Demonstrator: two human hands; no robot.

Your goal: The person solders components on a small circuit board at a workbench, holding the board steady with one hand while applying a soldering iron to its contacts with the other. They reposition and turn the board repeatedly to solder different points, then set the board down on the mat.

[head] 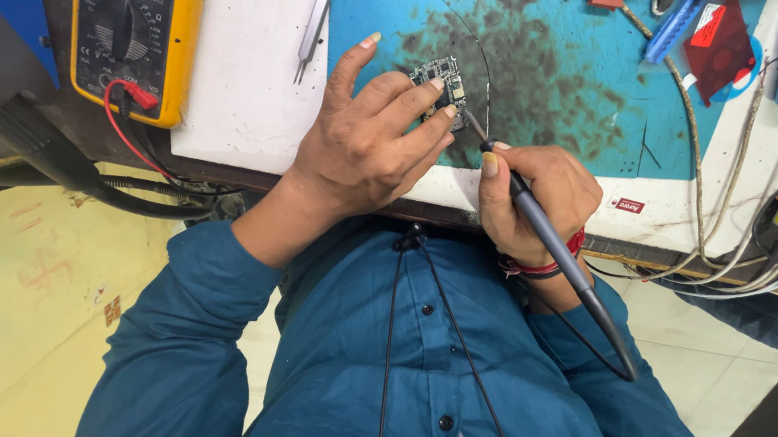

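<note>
A teal-blue long-sleeved shirt (pixel 414 375) is worn, fastened down the front with dark round buttons. Both sleeves are seen pushed up above the wrists, with creased cuffs. A red thread band (pixel 550 262) is noted at the right wrist, wound in several strands. A thin black cord (pixel 388 355) is observed running down the shirt front from a small black clip at the collar. Long nails are noted on the left hand (pixel 372 140) and right hand (pixel 536 197).
</note>
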